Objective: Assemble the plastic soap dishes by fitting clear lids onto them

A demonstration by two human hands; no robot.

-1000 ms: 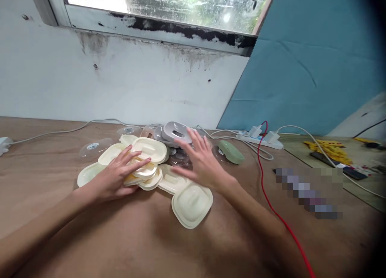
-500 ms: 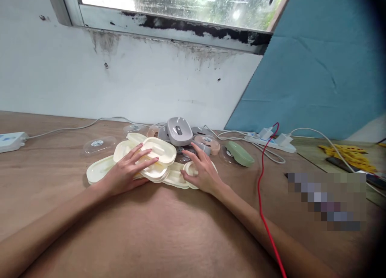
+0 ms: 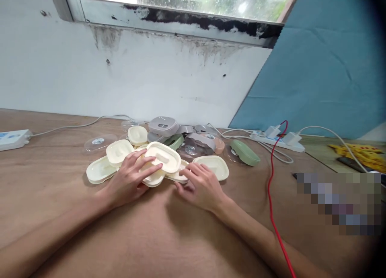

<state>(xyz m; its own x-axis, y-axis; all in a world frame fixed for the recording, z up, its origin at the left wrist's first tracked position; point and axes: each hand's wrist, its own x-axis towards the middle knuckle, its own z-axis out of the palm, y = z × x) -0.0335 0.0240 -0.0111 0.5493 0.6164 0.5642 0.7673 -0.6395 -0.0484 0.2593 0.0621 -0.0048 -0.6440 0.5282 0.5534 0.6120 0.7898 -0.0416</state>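
Observation:
My left hand lies over several overlapping cream plastic lids, its fingers across the left side of the top lid and its thumb mostly hidden below. Under that one, another cream lid shows its front edge. My right hand has bent fingers on the edge of a cream lid, with the thumb just below. To the right lies a wide cream lid. On the left are a rounded cream piece, a longer cream piece and a smaller one farther back.
Behind the cream pieces sit a grey plastic case, green pieces and clear covers. A green case lies to the right. A red cable crosses near my right arm. Power strips rest at both sides.
The cream pieces are more spread out, with a wide lid now lying flat at the right. My right hand has moved down toward me. The grey case sits farther left and a green piece shows.

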